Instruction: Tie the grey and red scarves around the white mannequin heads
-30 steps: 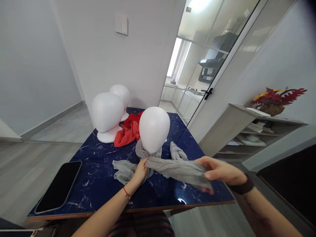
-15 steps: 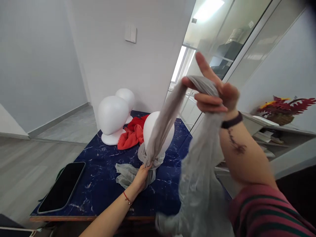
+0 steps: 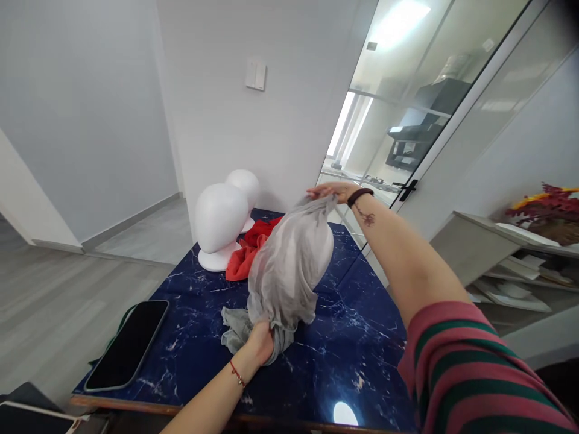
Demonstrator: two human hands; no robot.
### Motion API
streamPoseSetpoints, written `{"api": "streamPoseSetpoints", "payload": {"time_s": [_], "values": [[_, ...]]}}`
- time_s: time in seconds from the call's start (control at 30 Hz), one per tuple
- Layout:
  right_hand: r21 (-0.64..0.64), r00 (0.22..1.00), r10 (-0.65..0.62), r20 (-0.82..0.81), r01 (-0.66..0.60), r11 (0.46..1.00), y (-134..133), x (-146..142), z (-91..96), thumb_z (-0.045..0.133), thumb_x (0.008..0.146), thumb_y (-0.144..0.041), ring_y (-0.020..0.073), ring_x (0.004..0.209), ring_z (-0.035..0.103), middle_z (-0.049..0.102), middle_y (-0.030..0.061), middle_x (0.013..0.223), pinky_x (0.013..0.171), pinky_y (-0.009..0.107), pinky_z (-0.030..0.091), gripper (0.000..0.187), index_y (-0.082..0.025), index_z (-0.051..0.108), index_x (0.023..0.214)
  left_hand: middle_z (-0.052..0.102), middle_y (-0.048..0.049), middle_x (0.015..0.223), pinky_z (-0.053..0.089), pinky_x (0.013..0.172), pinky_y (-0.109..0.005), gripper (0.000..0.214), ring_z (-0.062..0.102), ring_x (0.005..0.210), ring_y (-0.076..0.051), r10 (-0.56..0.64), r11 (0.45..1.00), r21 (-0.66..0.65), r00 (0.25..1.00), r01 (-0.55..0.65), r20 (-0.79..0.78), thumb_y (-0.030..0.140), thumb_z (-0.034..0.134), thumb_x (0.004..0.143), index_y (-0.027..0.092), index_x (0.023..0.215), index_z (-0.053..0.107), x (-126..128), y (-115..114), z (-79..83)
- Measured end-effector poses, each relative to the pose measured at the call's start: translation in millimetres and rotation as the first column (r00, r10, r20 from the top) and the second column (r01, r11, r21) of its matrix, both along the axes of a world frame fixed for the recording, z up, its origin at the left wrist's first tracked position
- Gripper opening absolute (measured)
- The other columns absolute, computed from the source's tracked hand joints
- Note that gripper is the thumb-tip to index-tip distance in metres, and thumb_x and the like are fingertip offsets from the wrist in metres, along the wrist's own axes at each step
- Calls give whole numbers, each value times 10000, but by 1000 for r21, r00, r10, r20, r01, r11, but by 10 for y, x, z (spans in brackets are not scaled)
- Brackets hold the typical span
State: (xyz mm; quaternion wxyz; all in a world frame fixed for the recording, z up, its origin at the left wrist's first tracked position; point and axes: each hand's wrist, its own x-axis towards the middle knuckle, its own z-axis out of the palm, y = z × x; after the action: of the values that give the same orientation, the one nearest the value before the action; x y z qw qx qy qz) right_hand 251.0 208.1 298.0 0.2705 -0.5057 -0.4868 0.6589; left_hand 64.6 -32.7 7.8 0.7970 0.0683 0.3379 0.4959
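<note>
A thin grey scarf (image 3: pixel 286 270) is draped over the nearest white foam head (image 3: pixel 326 253), covering most of it. My left hand (image 3: pixel 260 341) is closed on the bunched scarf at the head's base, on the blue marbled table (image 3: pixel 194 289). My right hand (image 3: pixel 332 191) reaches over the top of the head and pinches the scarf's upper edge there. A loose grey end (image 3: pixel 234 328) lies on the table to the left of my left hand.
Two more white foam heads (image 3: pixel 221 218) (image 3: pixel 244 184) stand at the table's far left, with a red cloth (image 3: pixel 246 252) beside them. A dark phone (image 3: pixel 127 343) lies at the near left edge. A glass door and a shelf (image 3: pixel 502 253) are on the right.
My right hand swung the scarf up from the table's right side, over the head, and now holds it spread across the top. My left hand stayed at the base.
</note>
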Motion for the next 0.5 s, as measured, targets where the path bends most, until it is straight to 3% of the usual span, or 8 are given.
{"api": "streamPoseSetpoints", "payload": {"time_s": [0.07, 0.13, 0.23, 0.3, 0.4, 0.5], "values": [[11, 1000, 10, 7, -11, 1000, -131, 247, -17, 471, 831, 11, -11, 370, 339, 604, 54, 789, 273, 55, 260, 188, -63, 523, 995, 711, -95, 912, 516, 832, -301, 250, 665, 875, -196, -16, 999, -40, 998, 14, -58, 269, 557, 811, 132, 1008, 625, 20, 3, 30], [142, 995, 44, -85, -32, 989, -363, 343, 89, 483, 810, 27, 5, 445, 451, 628, 91, 929, 340, 63, 365, 310, -101, 494, 1092, 711, -100, 896, 516, 813, -282, 231, 664, 860, -192, 7, 999, -46, 990, -13, -138, 262, 528, 833, 111, 976, 628, 48, 7, 40], [440, 951, 173, -256, -44, 897, -838, 159, 390, 457, 820, 18, 44, 652, 590, 597, 57, 1121, 552, 151, 535, 459, -208, 416, 1218, 710, -95, 816, 520, 763, -270, 190, 669, 797, -187, 40, 999, -8, 969, -44, -242, 202, 497, 841, 96, 927, 629, 94, 26, 9], [530, 922, 282, -267, -104, 842, -1148, -92, 598, 396, 840, 27, 49, 701, 606, 569, 30, 1183, 628, 199, 563, 508, -249, 358, 1264, 706, -93, 793, 525, 738, -285, 191, 673, 759, -190, 23, 999, -26, 960, -31, -278, 170, 467, 843, 98, 928, 622, 121, 49, -17], [516, 866, 442, -233, -276, 811, -1421, -406, 821, 324, 898, -4, 1, 572, 538, 546, 64, 1205, 451, 76, 461, 456, -246, 313, 1285, 709, -99, 843, 530, 744, -314, 223, 679, 772, -200, -1, 995, -93, 963, -25, -268, 177, 442, 857, 113, 999, 602, 132, 86, -28], [357, 909, 384, -159, -310, 881, -1416, -480, 921, 324, 939, -81, -52, 423, 373, 577, 89, 1097, 319, -1, 249, 267, -143, 410, 1184, 706, -105, 942, 525, 789, -324, 283, 679, 846, -208, -11, 995, -97, 993, -1, -121, 253, 466, 871, 137, 1109, 567, 89, 99, -14]]}}
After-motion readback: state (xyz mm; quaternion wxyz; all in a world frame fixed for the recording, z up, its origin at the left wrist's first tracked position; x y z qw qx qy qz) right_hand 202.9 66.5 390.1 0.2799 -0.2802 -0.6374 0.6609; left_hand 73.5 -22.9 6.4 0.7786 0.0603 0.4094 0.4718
